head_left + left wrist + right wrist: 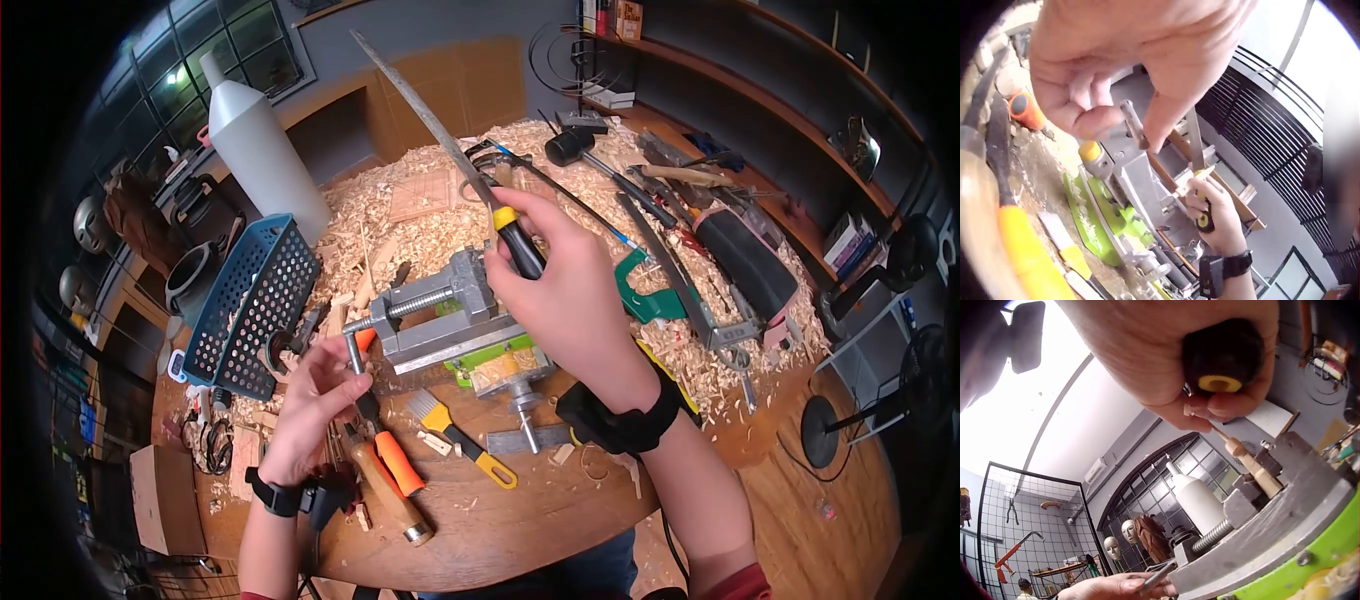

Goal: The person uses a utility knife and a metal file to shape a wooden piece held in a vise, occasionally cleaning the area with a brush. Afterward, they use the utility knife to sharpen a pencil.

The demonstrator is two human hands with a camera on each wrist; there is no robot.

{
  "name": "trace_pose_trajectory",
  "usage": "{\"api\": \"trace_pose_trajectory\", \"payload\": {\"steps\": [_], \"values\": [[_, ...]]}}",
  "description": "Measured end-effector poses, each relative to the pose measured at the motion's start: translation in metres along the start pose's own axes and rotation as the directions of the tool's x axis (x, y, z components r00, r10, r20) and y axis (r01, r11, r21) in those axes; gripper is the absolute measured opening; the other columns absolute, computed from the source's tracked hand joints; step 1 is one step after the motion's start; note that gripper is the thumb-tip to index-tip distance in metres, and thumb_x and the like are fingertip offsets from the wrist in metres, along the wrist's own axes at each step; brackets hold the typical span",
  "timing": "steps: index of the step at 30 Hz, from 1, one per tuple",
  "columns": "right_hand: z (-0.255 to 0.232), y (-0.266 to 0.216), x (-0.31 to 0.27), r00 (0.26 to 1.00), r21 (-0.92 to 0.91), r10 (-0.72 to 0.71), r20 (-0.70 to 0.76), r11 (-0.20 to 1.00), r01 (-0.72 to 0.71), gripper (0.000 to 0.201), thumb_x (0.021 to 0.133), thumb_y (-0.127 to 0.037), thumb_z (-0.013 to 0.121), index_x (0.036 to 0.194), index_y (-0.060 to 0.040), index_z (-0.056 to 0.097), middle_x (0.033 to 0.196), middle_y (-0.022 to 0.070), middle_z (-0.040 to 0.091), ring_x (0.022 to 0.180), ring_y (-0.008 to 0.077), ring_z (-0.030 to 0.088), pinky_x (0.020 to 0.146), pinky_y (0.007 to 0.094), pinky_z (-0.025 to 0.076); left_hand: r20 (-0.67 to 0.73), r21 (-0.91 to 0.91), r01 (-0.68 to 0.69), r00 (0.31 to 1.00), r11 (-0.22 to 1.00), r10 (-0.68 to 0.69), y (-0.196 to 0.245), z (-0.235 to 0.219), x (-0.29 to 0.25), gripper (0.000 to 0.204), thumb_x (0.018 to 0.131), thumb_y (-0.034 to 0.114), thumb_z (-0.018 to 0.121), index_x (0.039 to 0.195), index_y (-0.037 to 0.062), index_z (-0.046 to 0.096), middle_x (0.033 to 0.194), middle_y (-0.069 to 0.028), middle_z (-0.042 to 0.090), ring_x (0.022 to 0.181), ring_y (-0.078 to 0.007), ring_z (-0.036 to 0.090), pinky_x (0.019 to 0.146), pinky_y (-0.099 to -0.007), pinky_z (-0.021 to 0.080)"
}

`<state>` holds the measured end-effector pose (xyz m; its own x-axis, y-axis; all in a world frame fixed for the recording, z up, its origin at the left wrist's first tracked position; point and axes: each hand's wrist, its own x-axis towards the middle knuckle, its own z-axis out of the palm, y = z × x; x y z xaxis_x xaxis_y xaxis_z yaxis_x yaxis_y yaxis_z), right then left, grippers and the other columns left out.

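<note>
My right hand point(570, 270) grips the black and yellow handle point(520, 245) of a long metal file point(425, 115), whose blade points up and away to the left. In the right wrist view, a slim turned piece of wood point(1252, 467) stands tilted in the jaws of a grey metal vise point(470, 325). Its thin upper end reaches the right fingertips. My left hand point(315, 405) pinches the vise's handle bar point(1133, 123) between thumb and fingers, at the left end of the threaded screw point(422, 302).
Wood shavings point(400, 235) cover much of the table. In front lie a brush point(455, 435), an orange-handled tool point(398, 465) and a wooden-handled tool point(385, 490). A blue basket point(250, 300) and white bottle point(265, 150) stand left; a green-handled saw point(655, 300) and mallet point(570, 147) lie right.
</note>
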<state>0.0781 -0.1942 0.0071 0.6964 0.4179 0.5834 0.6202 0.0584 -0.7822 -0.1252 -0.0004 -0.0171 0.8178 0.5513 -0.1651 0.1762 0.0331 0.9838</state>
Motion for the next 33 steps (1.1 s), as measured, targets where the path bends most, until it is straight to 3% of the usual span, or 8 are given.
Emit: {"api": "trace_pose_trajectory", "payload": {"steps": [4, 7, 9, 13, 15, 26, 28, 33], "values": [[0.000, 0.002, 0.001, 1.000, -0.013, -0.012, 0.001, 1.000, 0.012, 0.039, 0.086, -0.009, 0.068, 0.124, 0.0015, 0.064, 0.082, 0.0153, 0.069, 0.071, 0.0276, 0.069, 0.067, 0.0383, 0.053, 0.097, 0.083, 0.024, 0.995, 0.996, -0.032, -0.002, -0.007, 0.016, 0.035, 0.086, 0.000, 0.079, 0.115, 0.0066, 0.062, 0.098, 0.0056, 0.061, 0.082, -0.0021, 0.056, 0.070, -0.0161, 0.043], [-0.001, -0.001, 0.001, 1.000, 0.011, 0.007, 0.016, 1.000, -0.007, 0.040, 0.086, -0.009, 0.068, 0.125, 0.0016, 0.064, 0.082, 0.0152, 0.069, 0.071, 0.0278, 0.069, 0.067, 0.0383, 0.053, 0.127, 0.123, -0.122, 0.986, 0.985, 0.107, -0.020, -0.016, 0.033, 0.037, 0.082, -0.003, 0.082, 0.113, 0.0061, 0.065, 0.089, 0.0082, 0.059, 0.081, -0.0011, 0.054, 0.073, -0.0177, 0.044], [-0.003, -0.004, 0.001, 0.995, -0.042, 0.082, 0.057, 0.996, -0.080, 0.044, 0.088, -0.005, 0.072, 0.131, -0.0003, 0.062, 0.087, 0.0035, 0.068, 0.079, 0.0075, 0.063, 0.073, 0.0254, 0.052, 0.148, 0.246, -0.216, 0.972, 0.945, 0.184, -0.023, -0.018, 0.040, 0.036, 0.079, -0.005, 0.084, 0.110, 0.0053, 0.067, 0.083, 0.0093, 0.056, 0.079, -0.0016, 0.052, 0.076, -0.0197, 0.045], [-0.009, -0.011, -0.003, 0.994, -0.045, 0.081, 0.069, 0.996, -0.078, 0.048, 0.087, -0.006, 0.075, 0.132, 0.0005, 0.061, 0.085, 0.0015, 0.065, 0.079, 0.0063, 0.062, 0.073, 0.0246, 0.051, 0.150, 0.292, -0.272, 0.960, 0.917, 0.237, -0.021, -0.014, 0.039, 0.031, 0.081, -0.005, 0.082, 0.106, 0.0037, 0.067, 0.091, 0.0049, 0.066, 0.082, -0.0038, 0.057, 0.082, -0.0209, 0.048], [-0.018, -0.015, -0.013, 0.997, 0.005, 0.073, 0.039, 0.997, -0.074, 0.050, 0.084, -0.011, 0.076, 0.129, 0.0029, 0.061, 0.081, 0.0080, 0.067, 0.070, 0.0145, 0.065, 0.067, 0.0314, 0.053, 0.176, 0.239, -0.241, 0.963, 0.941, 0.202, -0.020, -0.020, 0.039, 0.030, 0.082, -0.005, 0.081, 0.106, 0.0037, 0.067, 0.094, 0.0033, 0.068, 0.086, -0.0046, 0.060, 0.085, -0.0219, 0.049], [-0.075, -0.031, -0.128, 0.861, 0.237, 0.493, -0.123, 0.857, -0.457, 0.056, 0.091, 0.007, 0.066, 0.144, 0.0022, 0.049, 0.092, -0.0011, 0.058, 0.081, 0.0031, 0.054, 0.070, 0.0185, 0.045, 0.229, 0.207, -0.279, 0.946, 0.938, 0.231, -0.022, -0.021, 0.042, 0.024, 0.085, -0.006, 0.078, 0.104, 0.0027, 0.065, 0.099, -0.0035, 0.075, 0.094, -0.0072, 0.066, 0.089, -0.0250, 0.052], [-0.078, -0.033, -0.145, 0.779, 0.230, 0.616, -0.117, 0.780, -0.583, 0.056, 0.091, 0.008, 0.066, 0.144, 0.0022, 0.050, 0.093, -0.0006, 0.059, 0.082, 0.0034, 0.055, 0.071, 0.0183, 0.045, 0.165, 0.336, -0.314, 0.948, 0.888, 0.273, -0.024, -0.019, 0.040, 0.024, 0.085, -0.005, 0.078, 0.104, 0.0023, 0.065, 0.100, -0.0043, 0.076, 0.095, -0.0068, 0.066, 0.086, -0.0245, 0.052], [-0.075, -0.032, -0.172, 0.787, 0.237, 0.612, -0.079, 0.778, -0.581, 0.057, 0.090, 0.008, 0.067, 0.144, 0.0027, 0.050, 0.094, 0.0009, 0.060, 0.084, 0.0046, 0.058, 0.073, 0.0184, 0.046, 0.041, 0.665, -0.334, 0.909, 0.668, 0.414, -0.015, -0.004, 0.033, 0.020, 0.079, -0.002, 0.083, 0.091, 0.0005, 0.067, 0.092, -0.0061, 0.074, 0.084, -0.0136, 0.067, 0.078, -0.0270, 0.051]]}}
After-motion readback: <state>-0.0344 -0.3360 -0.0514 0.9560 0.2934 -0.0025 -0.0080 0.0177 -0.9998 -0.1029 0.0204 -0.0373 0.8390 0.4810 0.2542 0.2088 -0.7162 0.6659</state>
